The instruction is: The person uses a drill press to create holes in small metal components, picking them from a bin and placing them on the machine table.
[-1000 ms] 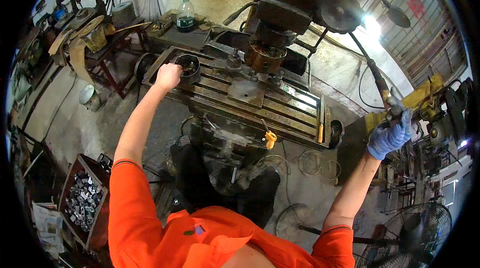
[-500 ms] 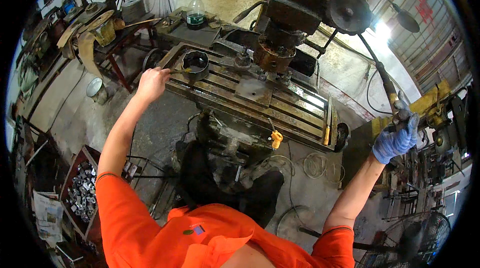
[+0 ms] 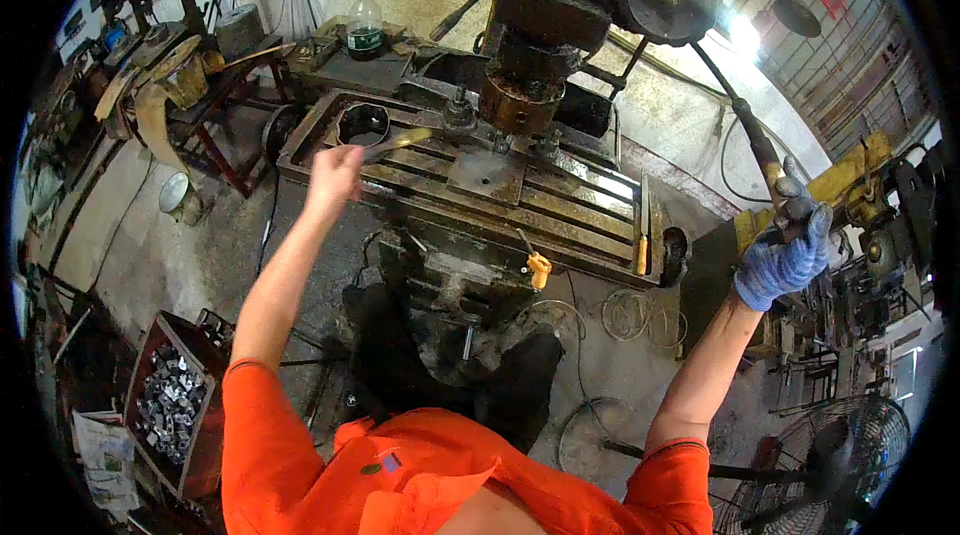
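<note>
My bare left hand (image 3: 337, 175) is closed on a brush (image 3: 405, 139) with a yellowish tip, held low over the slotted machine table (image 3: 400, 170). A round dark pot (image 3: 362, 123) stands on the table just beyond that hand. Right of the brush lies a flat metal plate (image 3: 487, 177) with a dark hole, under the machine's spindle head (image 3: 520, 103); a pale haze hangs over the plate. In a blue glove with grey fingers, my right hand (image 3: 785, 260) is wrapped round the lower end of a long machine lever (image 3: 755, 140).
A yellow-handled file (image 3: 642, 250) lies at the table's right end. A yellow-bodied tool (image 3: 538, 270) sits at the front edge. Left on the floor are a crate of metal parts (image 3: 175, 400) and a bucket (image 3: 180, 197). A fan (image 3: 830, 465) stands lower right.
My left hand has drawn the brush out of the pot and moved it rightward toward the plate. The haze over the plate has appeared. My right hand stays on the lever.
</note>
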The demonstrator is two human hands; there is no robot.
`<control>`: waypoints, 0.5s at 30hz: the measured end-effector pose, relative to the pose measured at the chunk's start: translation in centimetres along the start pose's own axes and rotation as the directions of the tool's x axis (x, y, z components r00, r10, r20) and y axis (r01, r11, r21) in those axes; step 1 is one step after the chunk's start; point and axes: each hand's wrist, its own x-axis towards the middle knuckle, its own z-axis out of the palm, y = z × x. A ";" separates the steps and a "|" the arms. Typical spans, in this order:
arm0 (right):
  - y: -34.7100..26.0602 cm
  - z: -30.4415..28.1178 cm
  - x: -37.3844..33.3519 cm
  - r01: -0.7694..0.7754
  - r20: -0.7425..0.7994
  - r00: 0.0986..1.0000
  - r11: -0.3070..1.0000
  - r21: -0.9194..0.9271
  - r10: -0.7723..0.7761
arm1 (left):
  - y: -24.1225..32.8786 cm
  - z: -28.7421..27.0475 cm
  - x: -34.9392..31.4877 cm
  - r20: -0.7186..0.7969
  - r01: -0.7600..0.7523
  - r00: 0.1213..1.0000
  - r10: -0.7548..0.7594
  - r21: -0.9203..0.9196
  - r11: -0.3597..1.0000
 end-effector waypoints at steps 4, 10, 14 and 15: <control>0.3 0.5 -0.8 0.013 0.027 1.000 1.000 0.011 -0.014 | -1.1 8.0 2.0 0.029 -0.048 0.998 0.050 -0.074 0.996; 0.6 -0.5 -1.3 0.132 0.031 0.991 0.959 -0.250 -0.128 | -2.8 15.6 3.9 -0.141 -0.212 0.962 0.234 0.156 0.965; 0.5 -0.2 -1.8 0.070 -0.056 0.994 0.947 -0.313 -0.092 | -4.5 17.2 3.7 -0.110 -0.145 0.981 0.161 0.141 0.979; 0.4 -0.1 -1.8 0.040 -0.069 0.996 0.960 -0.278 -0.062 | -4.7 17.3 3.5 -0.109 -0.156 0.979 0.173 0.151 0.976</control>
